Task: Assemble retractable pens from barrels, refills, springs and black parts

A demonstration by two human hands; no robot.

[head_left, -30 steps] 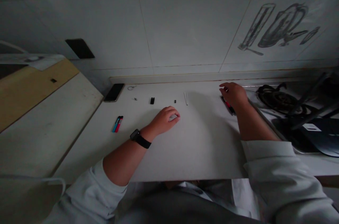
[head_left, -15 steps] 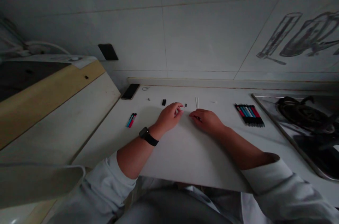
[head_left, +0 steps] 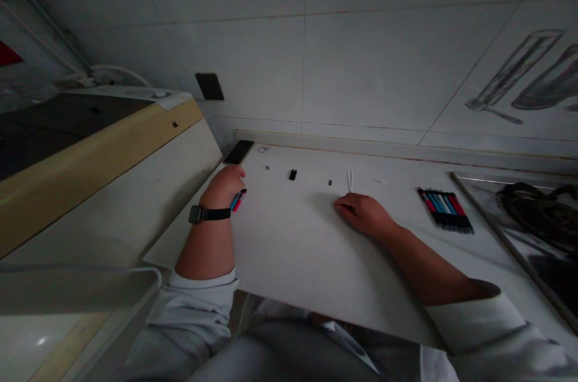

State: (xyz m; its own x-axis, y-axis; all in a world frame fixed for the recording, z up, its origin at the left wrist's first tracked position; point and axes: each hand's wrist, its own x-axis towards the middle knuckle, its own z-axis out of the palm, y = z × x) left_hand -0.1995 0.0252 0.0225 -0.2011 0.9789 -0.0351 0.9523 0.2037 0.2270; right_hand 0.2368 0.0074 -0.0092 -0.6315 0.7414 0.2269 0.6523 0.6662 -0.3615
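At the left of the counter, my left hand point(head_left: 222, 186), wearing a black watch point(head_left: 197, 214), is over the blue and red pen barrels point(head_left: 238, 201). Most of its fingers are hidden behind the back of the hand, so its grip does not show. My right hand point(head_left: 366, 213) rests on the white counter with the fingers curled and pressed together; whatever they may hold is too small to make out. Just beyond it lie two thin white sticks point(head_left: 350, 180). A small dark piece point(head_left: 330, 182) sits to their left, and a pair of short black parts point(head_left: 292, 174) farther left.
A phone point(head_left: 238, 152) lies at the back left, with a thin ring-like item point(head_left: 264, 150) and a tiny metal piece point(head_left: 267, 168) nearby. Several coloured pens point(head_left: 445, 210) lie in a row at right, beside the gas stove point(head_left: 537, 213). Small clear pieces point(head_left: 380, 181) are near the back.
My left hand has moved left from the middle of the counter to the blue and red barrels. My right hand stays near the white sticks. The view has shifted left.
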